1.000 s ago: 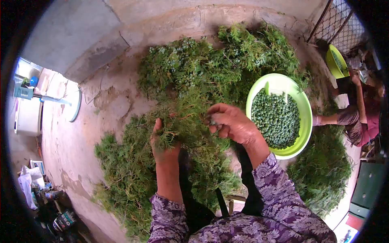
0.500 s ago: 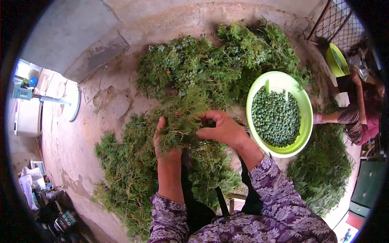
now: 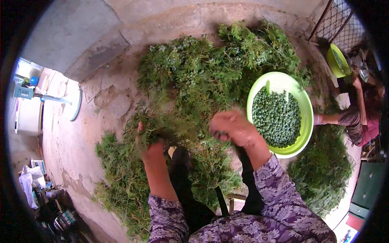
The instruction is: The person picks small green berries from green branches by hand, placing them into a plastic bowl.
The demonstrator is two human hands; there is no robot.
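Note:
My left hand (image 3: 153, 146) is closed round a leafy conifer sprig (image 3: 148, 123), over the left side of the cut greenery. Motion blurs both. My right hand (image 3: 231, 128) is curled shut, apart from the sprig and just left of the lime-green basin (image 3: 306, 137). Whatever its fingers may hold is hidden. Small round blue-green berries (image 3: 275, 117) fill much of that basin. A large pile of conifer branches (image 3: 194, 69), with berries among the leaves, lies beyond my hands. Another heap of branches (image 3: 121, 174) spreads to the left of my legs.
At the far right sits another person (image 3: 356, 109), an arm stretched toward a second green basin (image 3: 337, 60). More greenery (image 3: 324, 170) lies below my basin. A fan-like stand (image 3: 75, 101) is at the left, with bags and clutter (image 3: 48, 202) lower down. A concrete wall (image 3: 162, 14) runs behind.
My hands have parted. The left moved left and slightly down with the sprig; the right came away from the sprig, moved right toward the basin and curled shut.

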